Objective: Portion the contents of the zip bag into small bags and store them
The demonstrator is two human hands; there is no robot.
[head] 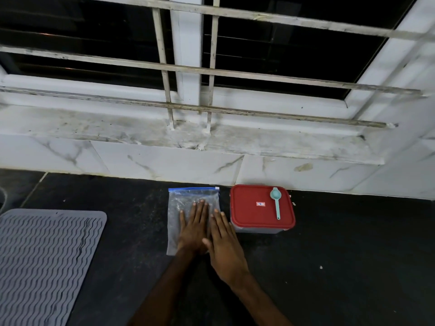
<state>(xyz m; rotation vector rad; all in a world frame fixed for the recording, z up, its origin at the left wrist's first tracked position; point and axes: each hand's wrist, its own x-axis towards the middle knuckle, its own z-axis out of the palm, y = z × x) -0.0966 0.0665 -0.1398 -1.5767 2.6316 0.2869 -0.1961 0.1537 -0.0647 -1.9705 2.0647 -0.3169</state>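
Observation:
A clear zip bag (186, 198) with a blue seal strip lies flat on the dark counter (341, 243), its seal toward the wall. My left hand (194, 228) presses on the bag's middle, palm down and fingers straight. Beside it, my right hand (224, 243) also lies flat, covering the bag's right edge with its fingertips near the box. To the right stands a grey box with a red lid (249, 208). A small teal scoop (275, 202) rests on that lid. What the bag holds is hard to make out.
A grey ribbed mat (44, 262) covers the counter at the left. White marbled tiles (164, 161) and a barred window sill run along the back. Dark counter surface shows right of the box and in front of the bag.

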